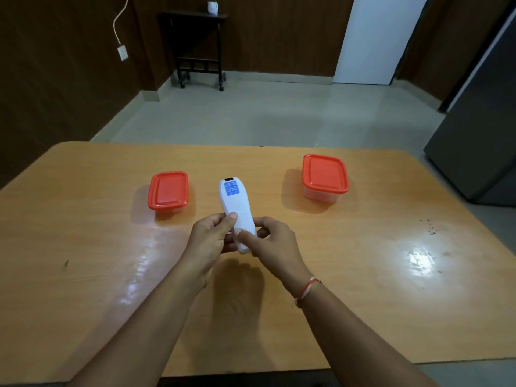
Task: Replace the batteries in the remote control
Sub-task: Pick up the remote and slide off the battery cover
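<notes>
White remote control (236, 208) held back-up over mid table (83, 247), near end clamped between left hand (212, 241) and right hand (275, 241), both thumbs pressed on the battery cover, which looks closed, so probably at the cover-removal step. No batteries in sight; swap all ahead. Blue label (231, 189) near far end, print too small to read; two orange-lidded containers (168, 191) (325, 174) left and right, shut, contents unknown.
</notes>
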